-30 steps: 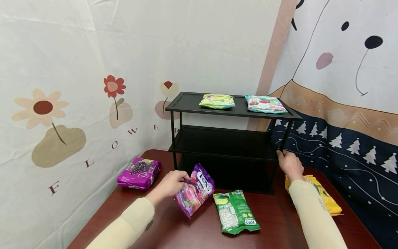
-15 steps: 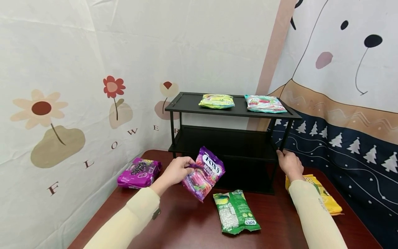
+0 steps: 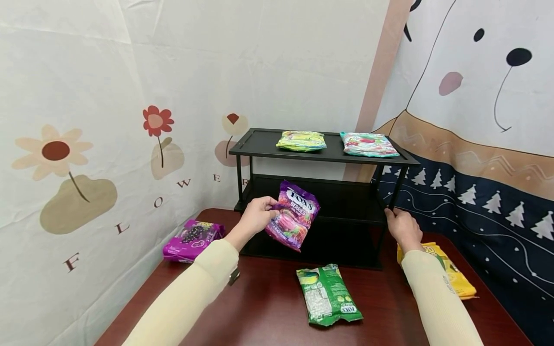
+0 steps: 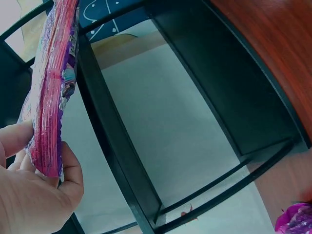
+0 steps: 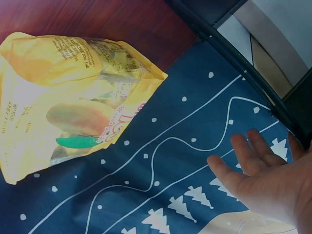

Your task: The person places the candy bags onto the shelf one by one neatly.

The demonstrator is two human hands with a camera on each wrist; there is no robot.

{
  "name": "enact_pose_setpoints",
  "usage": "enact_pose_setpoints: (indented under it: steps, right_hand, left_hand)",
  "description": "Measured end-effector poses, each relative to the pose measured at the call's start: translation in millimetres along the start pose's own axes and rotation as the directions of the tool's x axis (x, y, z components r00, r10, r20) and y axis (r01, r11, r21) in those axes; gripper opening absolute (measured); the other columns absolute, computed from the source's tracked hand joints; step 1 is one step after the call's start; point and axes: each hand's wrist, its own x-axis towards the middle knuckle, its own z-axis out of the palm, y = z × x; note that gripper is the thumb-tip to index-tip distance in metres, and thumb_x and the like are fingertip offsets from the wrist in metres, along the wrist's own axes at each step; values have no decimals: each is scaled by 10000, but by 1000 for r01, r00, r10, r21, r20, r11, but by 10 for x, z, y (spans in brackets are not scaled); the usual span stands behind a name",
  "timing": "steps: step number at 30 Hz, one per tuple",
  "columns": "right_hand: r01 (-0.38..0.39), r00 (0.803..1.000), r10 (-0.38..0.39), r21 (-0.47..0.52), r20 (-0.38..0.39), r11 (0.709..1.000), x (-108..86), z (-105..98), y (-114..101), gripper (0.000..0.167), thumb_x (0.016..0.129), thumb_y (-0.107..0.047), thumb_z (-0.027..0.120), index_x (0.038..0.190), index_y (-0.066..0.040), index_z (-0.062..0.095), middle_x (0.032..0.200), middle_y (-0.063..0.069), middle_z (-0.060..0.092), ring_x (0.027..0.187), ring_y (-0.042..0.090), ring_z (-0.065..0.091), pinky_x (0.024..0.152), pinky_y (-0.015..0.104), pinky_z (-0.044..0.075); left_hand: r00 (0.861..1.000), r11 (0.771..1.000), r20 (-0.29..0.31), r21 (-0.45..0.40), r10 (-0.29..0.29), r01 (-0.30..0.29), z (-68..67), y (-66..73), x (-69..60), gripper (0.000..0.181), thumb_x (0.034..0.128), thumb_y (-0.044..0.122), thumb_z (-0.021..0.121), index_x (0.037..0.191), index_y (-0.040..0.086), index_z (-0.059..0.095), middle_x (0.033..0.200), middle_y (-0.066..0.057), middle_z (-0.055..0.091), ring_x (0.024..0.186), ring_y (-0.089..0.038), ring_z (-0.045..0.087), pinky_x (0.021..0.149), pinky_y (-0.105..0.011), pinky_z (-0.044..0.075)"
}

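My left hand (image 3: pixel 256 216) pinches the left edge of a purple Fox's berries candy bag (image 3: pixel 294 214). The bag is tilted, held in the air in front of the middle tier of a black three-tier shelf rack (image 3: pixel 242 149). The left wrist view shows this candy bag (image 4: pixel 48 92) edge-on, between thumb and fingers. My right hand (image 3: pixel 404 228) holds the rack's right front post at about middle-tier height. From the right wrist, several fingers of that hand (image 5: pixel 263 175) are loosely extended, one at the post; the thumb is hidden.
A yellow bag (image 3: pixel 452 274) lies beside my right forearm, a green bag (image 3: pixel 329 294) in front of the rack, and a magenta bag (image 3: pixel 195 240) at the left. On the top tier are a yellow-green bag (image 3: pixel 301 141) and a teal-edged bag (image 3: pixel 370 145). Printed cloth hangs behind.
My left hand has lifted the purple candy bag up and to the right, from low above the table to the middle tier's height. The right hand stays at the post.
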Motion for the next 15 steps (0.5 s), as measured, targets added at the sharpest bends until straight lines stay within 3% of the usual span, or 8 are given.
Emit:
enact_pose_setpoints:
  steps: [5,12,15]
  right_hand:
    - [0,1000,0,5,-5,1000,-11,-12,6,582,1063,-476,300,1273,-13,584,1187,274,552,1018,448,508,871,616,392]
    - [7,1000,-7,11,-4,1000,-6,-15,-5,587,1065,-473,309,1299,-5,574,1216,288,547,1023,452,513,878,617,394]
    - [11,1000,-11,7,-6,1000,-2,-5,-1,590,1065,-474,311,1307,-4,573,1219,289,549,1024,453,515,877,622,399]
  left_hand:
    - [999,1000,-49,-6,-20,19,55,38,183,196,949,69,655,1135,15,682,832,-72,659,666,-148,490,627,-291,436]
    - [993,995,-94,-66,-77,71,122,35,371,279,956,55,634,1225,-18,639,1097,-164,691,915,-221,627,795,-376,510]
    - [988,996,-122,-16,-91,89,144,17,443,304,955,80,637,1242,-19,637,1174,-180,674,1035,-278,632,859,-409,511]
